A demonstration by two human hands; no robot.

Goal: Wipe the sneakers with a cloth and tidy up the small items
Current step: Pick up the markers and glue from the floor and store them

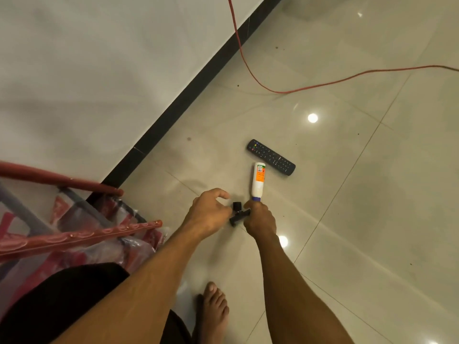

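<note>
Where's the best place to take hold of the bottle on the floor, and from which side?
Grip the bottle across its middle, coming from above. It lies flat on the floor, capped end beside the right hand; the remote crowds its far end, so the middle is the freest part.

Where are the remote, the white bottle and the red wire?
remote (270, 157): head view, middle of its button face.
white bottle (259, 175): head view, on its orange label.
red wire (278, 92): head view, lowest bend on the floor.
</note>
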